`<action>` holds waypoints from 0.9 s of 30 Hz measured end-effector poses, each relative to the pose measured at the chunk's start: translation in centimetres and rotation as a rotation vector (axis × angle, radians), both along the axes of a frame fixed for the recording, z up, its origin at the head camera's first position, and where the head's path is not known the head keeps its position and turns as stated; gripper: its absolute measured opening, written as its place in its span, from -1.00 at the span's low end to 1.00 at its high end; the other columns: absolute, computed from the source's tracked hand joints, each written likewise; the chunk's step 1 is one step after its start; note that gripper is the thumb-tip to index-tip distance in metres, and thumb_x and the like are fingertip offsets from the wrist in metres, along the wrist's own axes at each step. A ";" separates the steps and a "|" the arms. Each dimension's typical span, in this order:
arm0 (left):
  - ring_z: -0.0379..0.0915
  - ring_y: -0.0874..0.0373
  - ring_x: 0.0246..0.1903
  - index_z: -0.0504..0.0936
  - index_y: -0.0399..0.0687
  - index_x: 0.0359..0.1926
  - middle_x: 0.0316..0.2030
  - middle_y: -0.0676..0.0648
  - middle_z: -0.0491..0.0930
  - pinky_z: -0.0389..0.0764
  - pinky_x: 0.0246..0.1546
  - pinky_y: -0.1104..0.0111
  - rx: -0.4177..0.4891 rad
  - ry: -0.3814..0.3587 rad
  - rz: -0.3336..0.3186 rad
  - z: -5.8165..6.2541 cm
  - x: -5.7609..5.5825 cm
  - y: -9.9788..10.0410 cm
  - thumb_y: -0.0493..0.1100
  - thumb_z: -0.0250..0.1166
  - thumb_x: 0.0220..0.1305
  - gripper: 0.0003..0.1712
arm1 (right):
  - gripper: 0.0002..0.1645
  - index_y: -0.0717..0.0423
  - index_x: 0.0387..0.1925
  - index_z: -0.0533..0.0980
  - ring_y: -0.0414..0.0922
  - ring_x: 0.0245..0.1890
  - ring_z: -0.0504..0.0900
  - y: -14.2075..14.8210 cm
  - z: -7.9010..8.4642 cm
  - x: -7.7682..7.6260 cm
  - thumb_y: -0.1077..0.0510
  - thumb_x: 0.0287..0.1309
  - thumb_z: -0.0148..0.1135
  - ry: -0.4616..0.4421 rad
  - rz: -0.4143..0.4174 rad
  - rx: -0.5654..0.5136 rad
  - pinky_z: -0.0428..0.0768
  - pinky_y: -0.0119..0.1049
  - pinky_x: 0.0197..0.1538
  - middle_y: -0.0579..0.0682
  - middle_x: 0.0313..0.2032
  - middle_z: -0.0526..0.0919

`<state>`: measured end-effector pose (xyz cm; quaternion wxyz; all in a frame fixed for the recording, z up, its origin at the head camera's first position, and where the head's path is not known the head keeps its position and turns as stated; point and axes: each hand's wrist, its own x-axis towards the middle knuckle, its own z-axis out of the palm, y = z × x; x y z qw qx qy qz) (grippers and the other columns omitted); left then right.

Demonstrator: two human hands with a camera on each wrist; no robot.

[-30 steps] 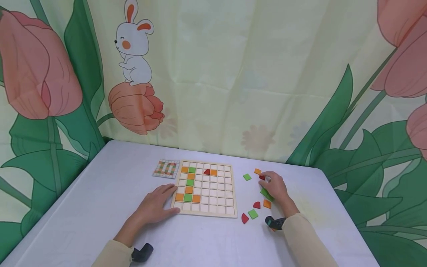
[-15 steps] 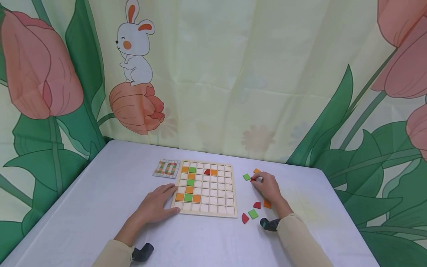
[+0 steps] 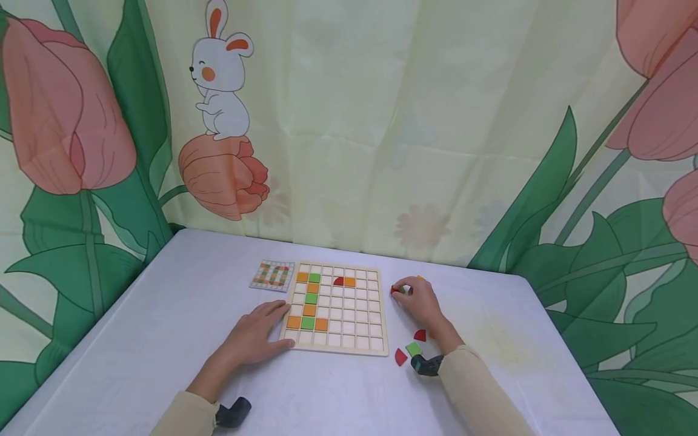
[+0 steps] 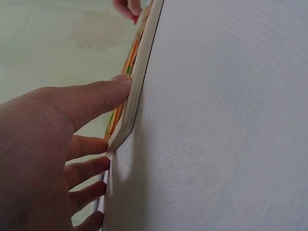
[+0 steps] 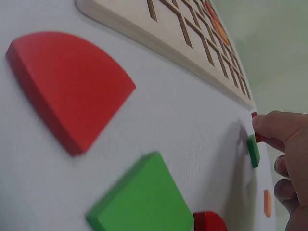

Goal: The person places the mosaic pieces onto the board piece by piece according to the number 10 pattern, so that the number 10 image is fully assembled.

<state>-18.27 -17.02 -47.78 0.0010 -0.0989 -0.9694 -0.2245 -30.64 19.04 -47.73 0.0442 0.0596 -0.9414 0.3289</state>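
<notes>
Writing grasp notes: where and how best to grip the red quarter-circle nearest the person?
Likely best: pinch the red quarter-circle between curved rim and opposite corner, from straight above. It lies flat on the cloth; underside is covered, but its thick edges stand exposed. The green square beside it doesn't touch.

I wear plain beige fabric sleeves that reach down to each wrist. My left sleeve (image 3: 182, 418) is left of the pale wooden square-grid board (image 3: 349, 314) and nearer me; my right sleeve (image 3: 478, 393) is right of that board, also nearer me. A black, bent, round-ended device (image 3: 233, 414) juts from the left one's end, and a matching black bent device (image 3: 428, 366), with a small greenish patch (image 3: 417, 364), from the right one's, below the board's near right corner.
</notes>
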 end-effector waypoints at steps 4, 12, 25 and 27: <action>0.18 -0.12 0.39 0.34 -0.02 0.38 0.38 -0.10 0.30 0.33 0.25 -0.14 0.005 0.004 -0.001 -0.1 0.0 0.0 0.23 0.39 0.07 -0.09 | -0.85 0.02 -0.25 0.66 -0.10 -0.27 0.47 -1.5 0.2 0.0 0.15 0.09 0.37 0.014 0.032 -0.012 0.47 -0.28 -0.17 -0.03 -0.17 0.69; 0.18 -0.10 0.39 0.35 -0.01 0.38 0.38 -0.09 0.30 0.34 0.25 -0.13 0.012 -0.009 0.010 0.2 0.2 0.2 0.22 0.39 0.07 -0.10 | -0.93 0.00 -0.35 0.67 -0.17 -0.52 0.37 -4.1 -0.1 -0.6 0.15 0.06 0.39 0.040 0.097 -0.054 0.34 -0.36 -0.42 -0.08 -0.35 0.65; 0.19 -0.09 0.39 0.34 0.02 0.39 0.38 -0.07 0.30 0.35 0.25 -0.12 0.001 -0.002 0.011 -0.4 0.0 -0.2 0.24 0.38 0.07 -0.10 | -0.94 0.04 -0.34 0.69 -0.06 -0.03 0.62 -6.7 -0.6 -1.4 0.20 0.09 0.38 0.103 0.148 -0.111 0.57 -0.09 0.09 -0.03 -0.15 0.73; 0.19 -0.08 0.39 0.34 0.03 0.39 0.38 -0.06 0.30 0.36 0.24 -0.13 -0.001 0.001 0.011 -0.5 -0.1 -0.3 0.25 0.37 0.07 -0.10 | -0.94 0.03 -0.34 0.69 -0.05 0.05 0.61 -6.9 -0.7 -1.5 0.21 0.10 0.37 0.098 0.151 -0.128 0.55 -0.04 0.17 -0.05 -0.15 0.73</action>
